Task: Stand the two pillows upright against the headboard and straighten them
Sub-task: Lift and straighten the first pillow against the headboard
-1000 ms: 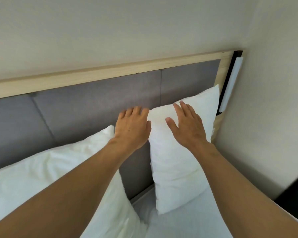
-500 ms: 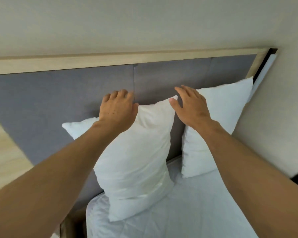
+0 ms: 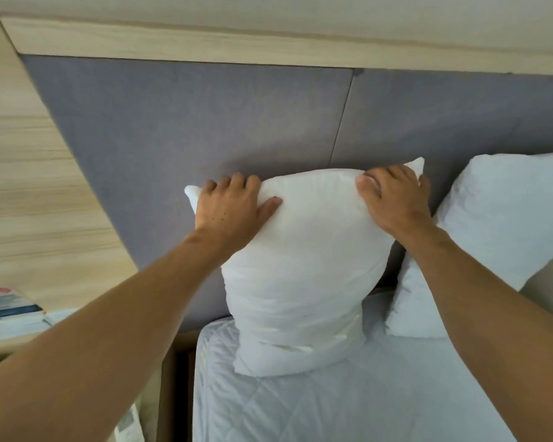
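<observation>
Grey fabric covers the headboard (image 3: pixel 205 122), and both white pillows already stand on end against it, so most of the job looks done. The near pillow (image 3: pixel 300 266) rests on the quilted mattress (image 3: pixel 332 403) at the foot of the headboard, its top edge touching the grey panel close to the vertical seam. The second pillow (image 3: pixel 498 224) leans on the headboard just to the right, the two nearly touching low down.

The left hand (image 3: pixel 230 212) grasps the near pillow's upper left corner, fingers curled over the top edge and thumb pressed on the front. The right hand (image 3: pixel 393 199) clamps the upper right corner the same way.

What remains, as I judge it, is squaring up: the near pillow sits slightly tilted, pinched narrow at its base and creased there, while its top bulges between the hands. The second pillow looks plumper and smoother, though its right side runs out of sight.
</observation>
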